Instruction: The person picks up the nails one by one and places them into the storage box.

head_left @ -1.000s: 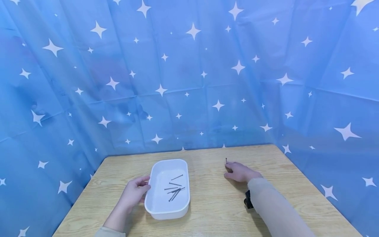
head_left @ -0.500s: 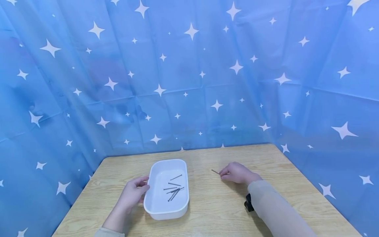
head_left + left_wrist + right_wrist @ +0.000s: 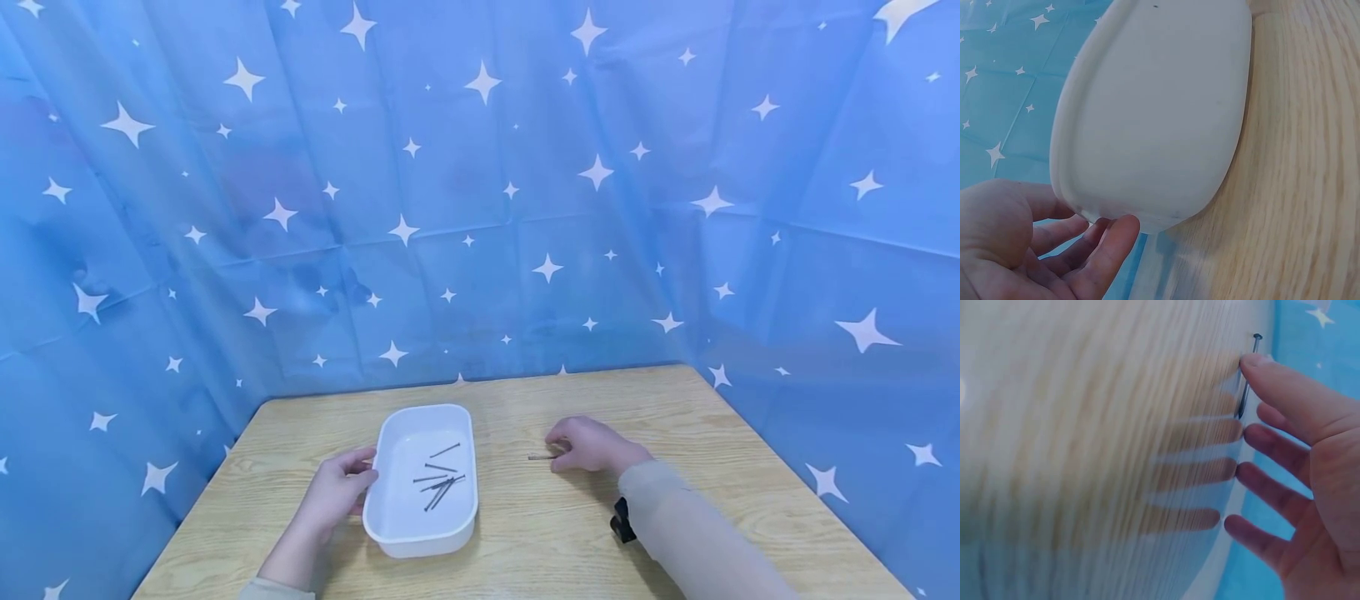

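1. Fingers of my right hand (image 3: 592,446) pinch one nail (image 3: 538,457), carried toward the tray from mid-tabletop.
2. My left hand (image 3: 337,492) rests relaxed against the white tray (image 3: 390,500), near the front edge.
3. Several nails (image 3: 438,479) lie inside already; this one remains.

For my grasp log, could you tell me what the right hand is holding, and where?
The right hand pinches a single nail partway along its shank, thumb against fingers, head end sticking out.
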A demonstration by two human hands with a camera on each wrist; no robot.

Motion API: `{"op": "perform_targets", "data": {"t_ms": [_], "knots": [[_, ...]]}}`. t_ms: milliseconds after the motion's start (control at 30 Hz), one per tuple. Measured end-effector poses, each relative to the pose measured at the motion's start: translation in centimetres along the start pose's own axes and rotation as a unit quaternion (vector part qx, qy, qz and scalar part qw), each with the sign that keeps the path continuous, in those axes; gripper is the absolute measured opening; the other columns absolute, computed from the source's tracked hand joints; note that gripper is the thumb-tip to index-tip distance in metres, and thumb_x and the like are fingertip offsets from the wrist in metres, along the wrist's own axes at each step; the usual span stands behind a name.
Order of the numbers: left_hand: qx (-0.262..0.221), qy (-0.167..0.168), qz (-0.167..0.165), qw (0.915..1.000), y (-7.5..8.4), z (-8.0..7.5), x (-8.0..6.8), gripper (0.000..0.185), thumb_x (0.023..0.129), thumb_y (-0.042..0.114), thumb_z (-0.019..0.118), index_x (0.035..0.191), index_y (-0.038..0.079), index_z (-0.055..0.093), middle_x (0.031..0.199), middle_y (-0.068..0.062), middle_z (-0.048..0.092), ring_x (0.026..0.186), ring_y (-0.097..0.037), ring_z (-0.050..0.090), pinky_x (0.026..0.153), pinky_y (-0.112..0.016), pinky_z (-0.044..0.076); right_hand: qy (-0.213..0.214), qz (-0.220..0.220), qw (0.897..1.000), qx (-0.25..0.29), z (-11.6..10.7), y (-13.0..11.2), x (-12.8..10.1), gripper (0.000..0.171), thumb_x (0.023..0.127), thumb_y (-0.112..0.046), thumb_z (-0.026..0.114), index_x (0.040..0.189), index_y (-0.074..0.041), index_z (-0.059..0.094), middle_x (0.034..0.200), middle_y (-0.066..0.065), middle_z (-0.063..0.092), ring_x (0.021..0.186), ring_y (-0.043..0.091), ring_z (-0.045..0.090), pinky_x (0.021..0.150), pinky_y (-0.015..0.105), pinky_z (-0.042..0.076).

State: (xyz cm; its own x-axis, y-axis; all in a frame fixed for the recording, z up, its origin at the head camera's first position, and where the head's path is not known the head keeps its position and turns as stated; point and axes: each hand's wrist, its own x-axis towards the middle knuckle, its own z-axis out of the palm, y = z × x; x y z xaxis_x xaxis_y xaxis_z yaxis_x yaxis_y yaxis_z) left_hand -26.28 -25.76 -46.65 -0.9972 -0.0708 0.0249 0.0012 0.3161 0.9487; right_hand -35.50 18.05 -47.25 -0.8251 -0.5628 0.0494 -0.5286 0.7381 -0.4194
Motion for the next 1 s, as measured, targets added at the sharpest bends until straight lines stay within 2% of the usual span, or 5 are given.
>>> {"op": "perform_targets", "data": {"t_ms": [67,233,433,700,1000], "knots": [[-0.003,-0.002,0.000,1.0000,0.02,0.05,0.00,0.043,0.096,0.005,0.063,0.138,-0.004,0.058,0.114,-0.021,0.062,0.094,-0.031,0.067,0.063,-0.044,0.064,-0.003,-0.009,1.000,-0.007,0.13,-0.08,0.11,0.026,0.089,-0.022,0.081,0.108,-0.006,0.074,0.108,0.010,0.068,0.103,0.032,0.063,0.085,0.048,0.054],[-0.003,-0.002,-0.003,1.0000,0.09,0.13,-0.03,0.043,0.096,0.005,0.063,0.138,-0.003,0.059,0.114,-0.020,0.062,0.094,-0.031,0.067,0.063,-0.043,0.064,-0.003,-0.010,1.000,-0.006,0.11,-0.05,-0.03,0.007,0.090,-0.015,0.079,0.095,-0.011,0.078,0.114,0.010,0.067,0.108,0.032,0.062,0.088,0.047,0.055],[-0.002,-0.001,0.000,1.0000,0.12,0.10,-0.04,0.043,0.096,0.005,0.063,0.138,-0.004,0.059,0.114,-0.020,0.062,0.092,-0.030,0.067,0.062,-0.044,0.064,-0.001,-0.008,1.000,0.007,-0.22,-0.21,-0.23,0.008,0.091,-0.008,0.077,0.095,-0.014,0.081,0.118,0.008,0.067,0.112,0.031,0.062,0.093,0.047,0.055],[-0.001,-0.002,0.006,1.0000,0.14,-0.04,-0.18,0.043,0.096,0.003,0.063,0.138,-0.006,0.057,0.111,-0.020,0.063,0.089,-0.028,0.068,0.060,-0.044,0.064,0.002,-0.058,0.998,-0.014,-0.35,-0.57,-0.11,0.013,0.092,-0.004,0.074,0.084,-0.014,0.079,0.114,0.010,0.068,0.111,0.031,0.063,0.094,0.046,0.056],[-0.016,-0.007,0.003,0.9998,-0.08,0.03,0.05,0.045,0.096,0.002,0.063,0.139,-0.006,0.056,0.113,-0.022,0.062,0.091,-0.030,0.068,0.062,-0.044,0.064,0.025,-0.089,0.995,-0.024,0.20,-0.30,0.07,0.026,0.089,0.002,0.070,0.071,-0.016,0.070,0.098,-0.001,0.064,0.092,0.014,0.061,0.079,0.033,0.056]]}}
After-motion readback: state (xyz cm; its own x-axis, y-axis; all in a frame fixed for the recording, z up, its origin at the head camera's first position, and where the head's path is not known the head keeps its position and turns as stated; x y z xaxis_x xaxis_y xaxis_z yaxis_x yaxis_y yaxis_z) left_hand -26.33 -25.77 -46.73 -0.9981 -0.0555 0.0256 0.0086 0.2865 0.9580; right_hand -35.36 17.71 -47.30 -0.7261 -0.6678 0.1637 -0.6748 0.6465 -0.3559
